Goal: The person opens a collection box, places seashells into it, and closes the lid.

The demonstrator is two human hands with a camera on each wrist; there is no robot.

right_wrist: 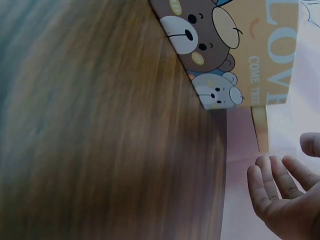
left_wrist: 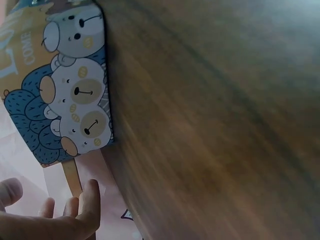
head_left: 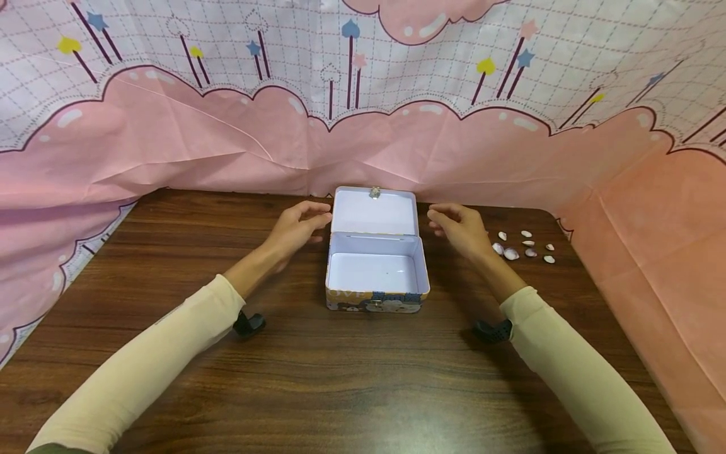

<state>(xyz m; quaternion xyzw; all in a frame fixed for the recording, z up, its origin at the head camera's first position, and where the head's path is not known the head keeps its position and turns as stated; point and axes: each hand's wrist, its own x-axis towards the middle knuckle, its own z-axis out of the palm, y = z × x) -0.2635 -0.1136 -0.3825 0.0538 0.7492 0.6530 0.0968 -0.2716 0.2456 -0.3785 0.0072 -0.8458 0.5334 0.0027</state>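
A hinged tin box (head_left: 371, 272) stands on the table with its lid (head_left: 374, 214) raised and tilted back, showing a plain white inside. Cartoon bears and lettering cover its outer walls, as the left wrist view of the tin's side (left_wrist: 75, 95) shows. My left hand (head_left: 295, 228) hovers just left of the lid, fingers loosely bent. On the other side, my right hand (head_left: 460, 230) is held a little apart from the lid, also with relaxed fingers. Both hands hold nothing. In the right wrist view, the fingers (right_wrist: 280, 180) spread below the tin's printed side.
Several small white and purplish seashells (head_left: 511, 253) lie on the table's right side, beyond my right hand. A brown wooden table (head_left: 340, 378) carries everything. Pink patterned cloth (head_left: 227, 145) hangs along the back and both sides. A dark strap piece (head_left: 249, 324) juts from each wrist.
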